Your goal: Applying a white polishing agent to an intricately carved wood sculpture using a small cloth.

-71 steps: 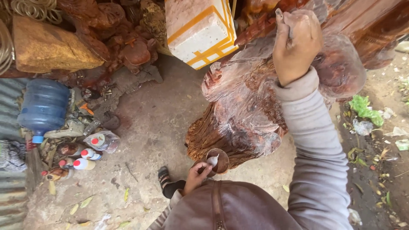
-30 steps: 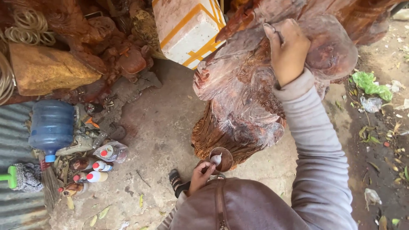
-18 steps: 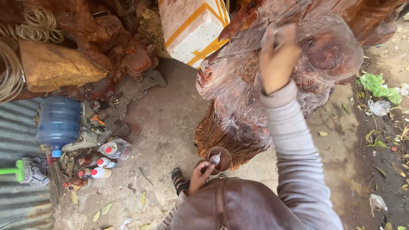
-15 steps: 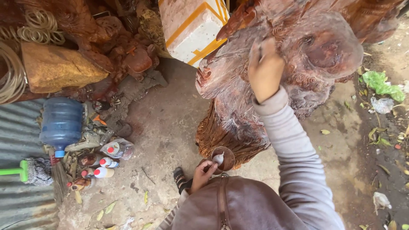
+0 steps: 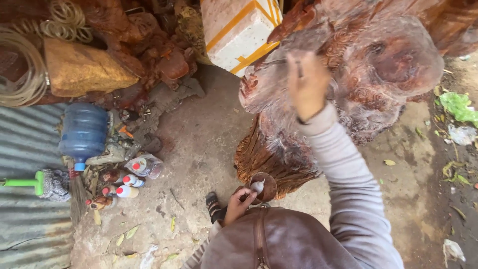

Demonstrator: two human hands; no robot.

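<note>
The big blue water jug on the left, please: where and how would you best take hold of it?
Probably by the narrow neck of the blue water jug: it lies on its side, cap toward the bottles, so come from that lower end; the body looks too broad for fingers.

Open concrete floor is lying between the left-side clutter and the big carved wood stump; this is the widest passage, running from near to far.

Left of it, a blue water jug, small bottles and a green-handled brush are crowding the edge of the corrugated sheet.

Far side is being blocked by a white foam box, rough wood pieces and coiled cord.

The right hand is working against the stump's upper face, with no gap there. The left hand is holding a small cup tight against the stump's base.

Right of the stump, bare ground with scattered litter is staying passable.
</note>
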